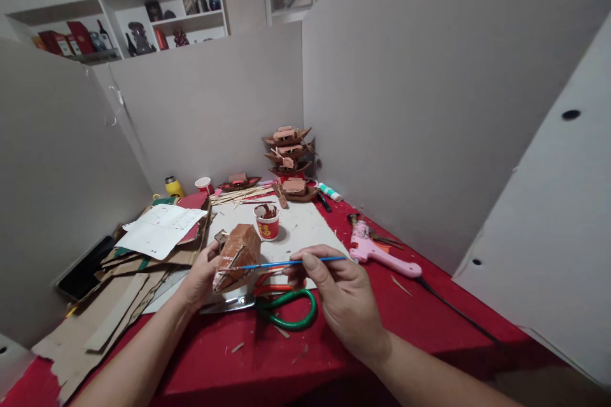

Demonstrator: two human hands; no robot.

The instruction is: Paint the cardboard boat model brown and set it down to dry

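Observation:
My left hand point(201, 276) grips a small cardboard model boat point(240, 247), tilted so its glossy brown-painted hull faces me. In my right hand point(346, 296) is a thin blue paintbrush point(281, 262), pinched between thumb and fingers. The brush tip lies against or just over the hull; I cannot tell which. Behind the boat stands a red and white paper cup point(267, 224) with dark brown paint inside its rim. Below both hands lie green-handled scissors point(291, 311), with an orange-handled pair point(267, 286) partly hidden behind the brush.
Finished-looking model boats point(287, 152) are stacked at the back corner, near thin wooden sticks point(241, 194). A pink glue gun point(384, 256) with a cable lies right. Cardboard sheets point(124, 305) and a white paper point(161, 229) pile up left. Grey panels point(200, 108) enclose the red-covered table.

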